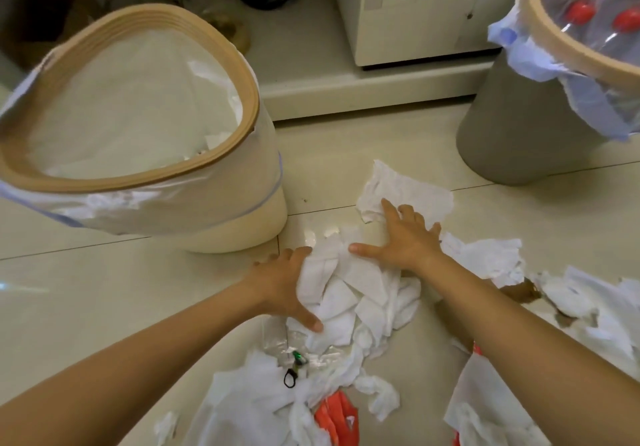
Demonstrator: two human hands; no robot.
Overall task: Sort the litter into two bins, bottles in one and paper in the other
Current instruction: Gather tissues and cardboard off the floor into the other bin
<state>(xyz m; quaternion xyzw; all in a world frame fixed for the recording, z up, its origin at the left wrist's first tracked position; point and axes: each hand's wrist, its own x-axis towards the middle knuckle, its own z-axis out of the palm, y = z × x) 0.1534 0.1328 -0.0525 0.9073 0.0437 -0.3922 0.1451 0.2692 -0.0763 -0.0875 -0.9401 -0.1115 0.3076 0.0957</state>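
Now: both hands raking tissue into one heap for the paper bin

The cream bin (242, 203) stands at the left, tilted toward the camera, its tan rim wide open and white paper already lying inside the liner. The grey bin (512, 141) stands at the upper right, well apart from it, with clear bottles (602, 26) and their red caps showing through its plastic liner. So the sorting looks well under way, and the step in hand reads as gathering paper, not bottles.

On the tiled floor (346, 155) between the bins and the person, the litter is mostly white tissue. The main heap of tissue (349, 293) is crumpled, folded over itself and limp, the sort of stuff that compresses easily and sheds loose scraps when lifted. A flatter single sheet (408, 186) lies just beyond it, and more torn paper (491, 258) trails off to the right.

The left hand (287, 286) curls its fingers over the near-left edge of the heap, gripping paper, thumb pointing toward the person. The right hand (405, 238) is spread flat and wide, fingertips pressing on the single sheet, thumb stretched out over the heap.

The next move probably calls for drawing that sheet in, closing both hands around the bundle, and carrying it left over the cream bin's rim without dropping strays.

A crushed clear bottle (294, 352) with a green cap lies half under the paper near the bottom; it should stay out of this grab
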